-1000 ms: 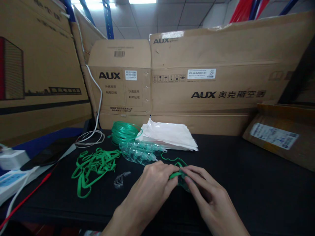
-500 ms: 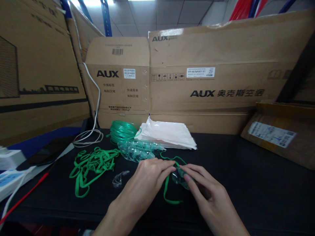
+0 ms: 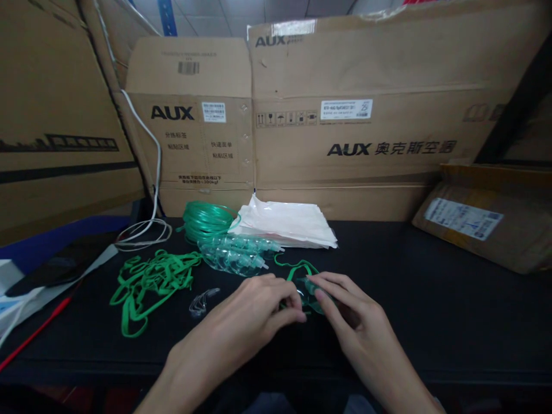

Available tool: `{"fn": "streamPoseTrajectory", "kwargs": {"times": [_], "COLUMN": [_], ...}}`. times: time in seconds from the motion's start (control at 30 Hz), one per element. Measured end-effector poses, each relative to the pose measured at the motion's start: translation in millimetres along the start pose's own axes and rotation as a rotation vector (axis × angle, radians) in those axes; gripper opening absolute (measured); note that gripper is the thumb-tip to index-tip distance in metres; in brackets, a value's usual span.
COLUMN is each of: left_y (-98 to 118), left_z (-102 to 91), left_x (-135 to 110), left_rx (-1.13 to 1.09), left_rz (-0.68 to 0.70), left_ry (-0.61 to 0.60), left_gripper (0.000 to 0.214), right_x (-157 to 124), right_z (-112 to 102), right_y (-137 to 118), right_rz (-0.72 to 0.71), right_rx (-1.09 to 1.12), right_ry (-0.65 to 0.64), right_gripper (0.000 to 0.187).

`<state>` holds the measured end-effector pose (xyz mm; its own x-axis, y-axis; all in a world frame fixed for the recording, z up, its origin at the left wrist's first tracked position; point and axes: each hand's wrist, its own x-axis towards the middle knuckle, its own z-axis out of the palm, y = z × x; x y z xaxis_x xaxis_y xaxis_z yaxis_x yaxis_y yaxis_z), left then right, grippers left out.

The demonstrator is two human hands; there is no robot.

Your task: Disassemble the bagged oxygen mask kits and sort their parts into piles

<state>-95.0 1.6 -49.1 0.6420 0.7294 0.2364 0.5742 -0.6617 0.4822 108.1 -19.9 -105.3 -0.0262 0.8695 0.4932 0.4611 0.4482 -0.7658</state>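
The right hand [image 3: 359, 313] holds a mask [image 3: 307, 296]. The left hand [image 3: 261, 303] curls beside it, its grip unclear.

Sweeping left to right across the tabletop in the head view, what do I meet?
Red cord, tangled green straps, small clear pieces, left hand, clear green-tinted plastic piece, right hand, cardboard box.

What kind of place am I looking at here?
Probably a workbench in a workshop or storeroom: AUX-printed cardboard stands behind a black tabletop, a blue metal upright shows above, and coiled green tubing lies on the bench.
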Motion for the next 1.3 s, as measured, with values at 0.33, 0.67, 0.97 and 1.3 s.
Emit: {"fn": "streamPoseTrajectory", "kwargs": {"times": [0.33, 0.67, 0.97, 1.3], "left_y": [-2, -1, 3, 3], "left_z": [-2.7, 0.6, 7.8, 5.3], "left_x": [11, 11, 6, 8], "left_rx": [-0.029, 0.031, 0.151, -0.048], "left_rz": [-0.025, 0.050, 0.094, 0.007], "left_ry": [0.249, 0.236, 0.290, 0.234], "left_gripper": [0.006, 0.008, 0.007, 0.011], "right_x": [-1, -1, -4, 0], "right_z": [-1, 0, 1, -9], "right_y": [-1, -3, -7, -18], "right_rz": [-0.006, -0.066, -0.155, -0.031], "right_rx": [0.004, -0.041, -0.115, 0.041], "right_ry": [-0.029, -0.037, -0.019, -0.075], "right_gripper": [0.028, 0.029, 0.033, 0.035]}}
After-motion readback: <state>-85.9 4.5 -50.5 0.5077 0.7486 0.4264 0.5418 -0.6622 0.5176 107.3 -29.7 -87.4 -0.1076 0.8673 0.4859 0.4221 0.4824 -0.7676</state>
